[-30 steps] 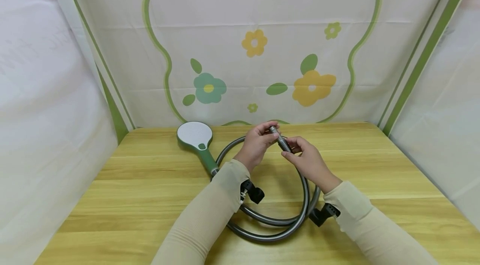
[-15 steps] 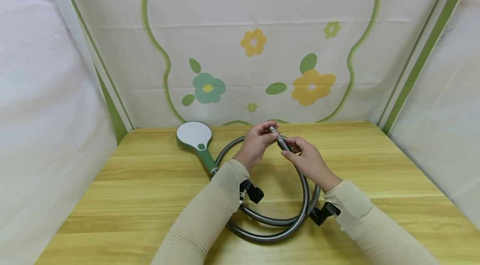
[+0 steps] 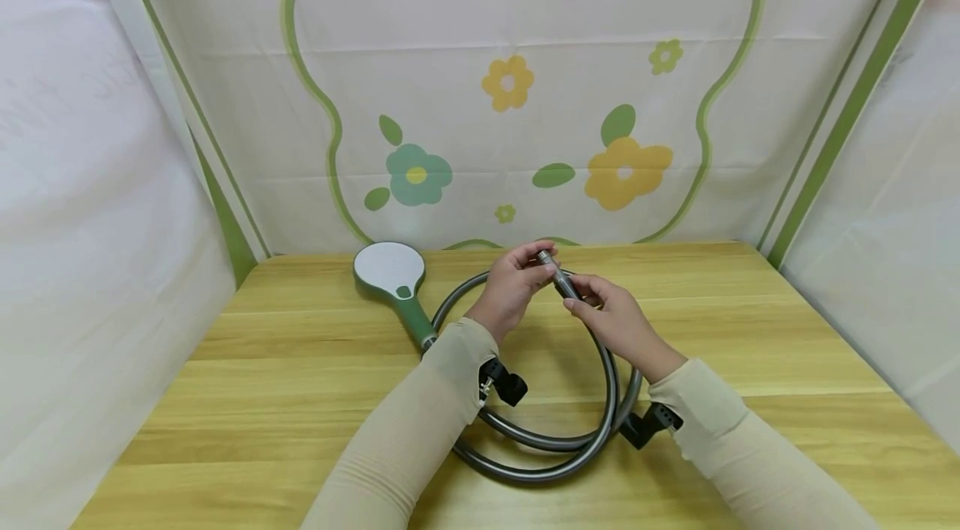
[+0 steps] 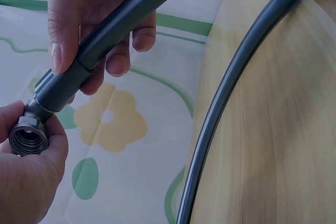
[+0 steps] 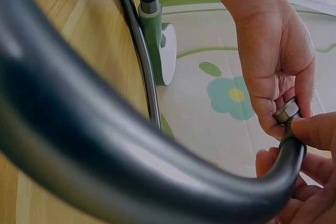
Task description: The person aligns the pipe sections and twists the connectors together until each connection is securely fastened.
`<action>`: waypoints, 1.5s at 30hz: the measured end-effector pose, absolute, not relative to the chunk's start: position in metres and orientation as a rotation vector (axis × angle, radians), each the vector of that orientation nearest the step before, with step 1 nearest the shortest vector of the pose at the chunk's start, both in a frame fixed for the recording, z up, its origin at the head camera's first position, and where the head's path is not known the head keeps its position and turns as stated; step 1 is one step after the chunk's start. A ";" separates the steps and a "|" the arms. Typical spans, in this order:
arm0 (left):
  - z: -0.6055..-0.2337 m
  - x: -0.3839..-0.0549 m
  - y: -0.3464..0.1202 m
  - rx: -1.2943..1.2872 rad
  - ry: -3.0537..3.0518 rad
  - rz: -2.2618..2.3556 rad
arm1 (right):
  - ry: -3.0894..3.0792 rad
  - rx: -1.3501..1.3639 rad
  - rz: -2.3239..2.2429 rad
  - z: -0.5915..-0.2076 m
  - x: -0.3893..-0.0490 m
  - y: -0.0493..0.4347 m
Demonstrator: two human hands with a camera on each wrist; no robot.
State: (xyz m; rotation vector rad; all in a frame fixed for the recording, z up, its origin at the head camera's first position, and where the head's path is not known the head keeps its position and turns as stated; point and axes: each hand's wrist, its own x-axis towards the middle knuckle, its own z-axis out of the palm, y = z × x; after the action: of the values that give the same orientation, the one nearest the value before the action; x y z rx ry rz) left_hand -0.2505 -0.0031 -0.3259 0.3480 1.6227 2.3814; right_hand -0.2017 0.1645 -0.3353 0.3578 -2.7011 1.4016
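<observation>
A dark grey shower hose (image 3: 611,384) lies in loops on the table, its free end raised between both hands. My left hand (image 3: 512,288) pinches the metal nut (image 4: 29,136) at that end between thumb and fingers; the nut's threaded opening shows in the left wrist view. Just behind the nut, my right hand (image 3: 624,327) grips the dark end sleeve (image 4: 63,86), thumb on one side and fingers on the other. To the left, a green handheld shower head (image 3: 390,267) rests on the table, white face up, with the hose's other end joined to its handle.
The wooden table (image 3: 247,405) meets a white floral cloth (image 3: 450,105) at its far edge. More white cloth walls stand at left and right. Black camera mounts (image 3: 512,388) hang under both wrists, close over the hose loops.
Both hands keep almost the same place and hold on the hose end. The view shifts very slightly; the shower head and loops stay put.
</observation>
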 end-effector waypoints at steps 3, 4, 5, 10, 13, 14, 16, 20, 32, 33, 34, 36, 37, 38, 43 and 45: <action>-0.327 -0.251 -0.003 0.351 1.618 2.382 | -2.708 0.368 1.415 -0.336 -0.202 0.165; -0.328 -0.252 -0.003 0.351 1.617 2.382 | -2.711 0.372 1.419 -0.336 -0.202 0.165; -0.328 -0.252 -0.003 0.350 1.614 2.382 | -2.714 0.377 1.424 -0.336 -0.202 0.165; -0.328 -0.252 -0.004 0.345 1.609 2.385 | -2.714 0.406 1.452 -0.336 -0.204 0.166; -0.327 -0.252 -0.004 0.341 1.607 2.387 | -2.704 0.418 1.488 -0.336 -0.204 0.167; -0.327 -0.252 -0.004 0.339 1.608 2.387 | -2.702 0.422 1.503 -0.336 -0.204 0.167; -0.327 -0.252 -0.004 0.333 1.613 2.385 | -2.705 0.426 1.523 -0.335 -0.205 0.167; -0.326 -0.252 -0.004 0.325 1.619 2.377 | -2.724 0.418 1.571 -0.335 -0.205 0.168; -0.326 -0.254 -0.004 0.321 1.599 2.376 | -2.740 0.410 1.751 -0.333 -0.210 0.173; -0.326 -0.253 -0.004 0.320 1.595 2.376 | -2.744 0.410 1.761 -0.333 -0.211 0.173; -0.326 -0.254 -0.004 0.317 1.594 2.376 | -2.748 0.408 1.771 -0.333 -0.211 0.174; -0.326 -0.254 -0.004 0.318 1.593 2.376 | -2.757 0.406 1.783 -0.334 -0.212 0.175; -0.325 -0.254 -0.003 0.320 1.592 2.376 | -2.764 0.404 1.786 -0.334 -0.213 0.175; -0.325 -0.254 -0.004 0.323 1.590 2.377 | -2.766 0.402 1.793 -0.334 -0.213 0.176; -0.326 -0.255 -0.003 0.337 1.599 2.369 | -2.774 0.387 1.824 -0.333 -0.216 0.177; -0.326 -0.255 -0.003 0.336 1.606 2.364 | -2.772 0.378 1.841 -0.333 -0.216 0.178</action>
State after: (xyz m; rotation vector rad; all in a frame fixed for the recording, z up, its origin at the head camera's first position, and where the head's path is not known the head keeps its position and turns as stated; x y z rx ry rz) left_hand -0.2552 -0.0034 -0.3258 0.3363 1.6063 2.3637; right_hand -0.2161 0.1775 -0.3331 0.3783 -2.7719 1.8411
